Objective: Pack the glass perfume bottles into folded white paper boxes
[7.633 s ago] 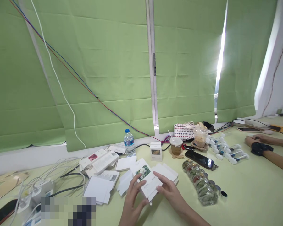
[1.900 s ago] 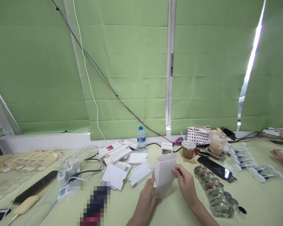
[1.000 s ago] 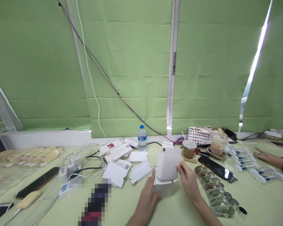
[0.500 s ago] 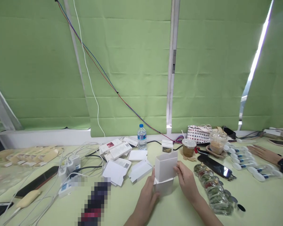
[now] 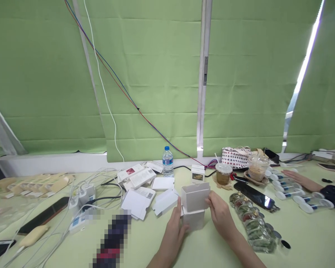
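White rectangular cardboard box (image 5: 194, 210) grasped between left hand (image 5: 173, 231) and right hand (image 5: 220, 214), fingers bent, forearms angled inward.

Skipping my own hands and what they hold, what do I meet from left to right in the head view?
Power strip, water bottle, small picture box, cup with straw, domed-lid cup, another person's hand.

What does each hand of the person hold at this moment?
Left hand: closed around the side of the white carton.
Right hand: pinching the carton's right edge.
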`<state>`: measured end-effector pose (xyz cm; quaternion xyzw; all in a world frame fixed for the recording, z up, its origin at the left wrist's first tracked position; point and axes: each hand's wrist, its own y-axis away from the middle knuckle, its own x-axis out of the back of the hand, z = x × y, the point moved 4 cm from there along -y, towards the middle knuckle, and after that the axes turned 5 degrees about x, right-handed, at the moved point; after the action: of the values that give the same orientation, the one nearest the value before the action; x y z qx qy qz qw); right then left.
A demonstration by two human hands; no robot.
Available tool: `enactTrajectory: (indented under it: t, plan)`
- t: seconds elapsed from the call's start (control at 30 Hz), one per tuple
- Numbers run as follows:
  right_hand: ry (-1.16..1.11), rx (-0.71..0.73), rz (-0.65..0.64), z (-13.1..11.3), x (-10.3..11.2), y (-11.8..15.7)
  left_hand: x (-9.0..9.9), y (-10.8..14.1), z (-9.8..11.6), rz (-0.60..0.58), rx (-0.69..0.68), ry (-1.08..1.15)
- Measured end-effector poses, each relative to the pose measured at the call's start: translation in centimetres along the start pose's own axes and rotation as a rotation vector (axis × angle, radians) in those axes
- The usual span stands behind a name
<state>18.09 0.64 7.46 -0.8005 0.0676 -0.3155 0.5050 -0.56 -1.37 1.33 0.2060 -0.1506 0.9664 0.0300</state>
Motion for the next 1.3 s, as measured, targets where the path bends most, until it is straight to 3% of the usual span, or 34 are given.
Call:
enactTrajectory:
  t: [0.3, 0.6, 0.97, 1.13, 1.3]
  plan:
    - [-0.062, -0.099, -0.030, -0.2, 0.0, -0.4, 0.0, -0.2, 0.4, -0.022, -0.017, -0.037]
    - [-0.143, -0.092, -0.102, -0.7, -1.3, 0.4, 0.2, 0.1, 0.5, -0.014, -0.068, 0.025]
    - [-0.224, -0.057, -0.089, -0.6, -1.7, 0.9, 0.5, -0.2, 0.0, -0.006, -0.020, 0.094]
    - [-0.341, -0.141, -0.086, -0.2, -1.9, 1.4, 1.0, -0.1, 0.6, 0.013, -0.032, 0.114]
    - [-0.313, -0.082, -0.227, 0.0, -1.4, 0.4, 1.1, -0.5, 0.2, 0.014, -0.053, 0.118]
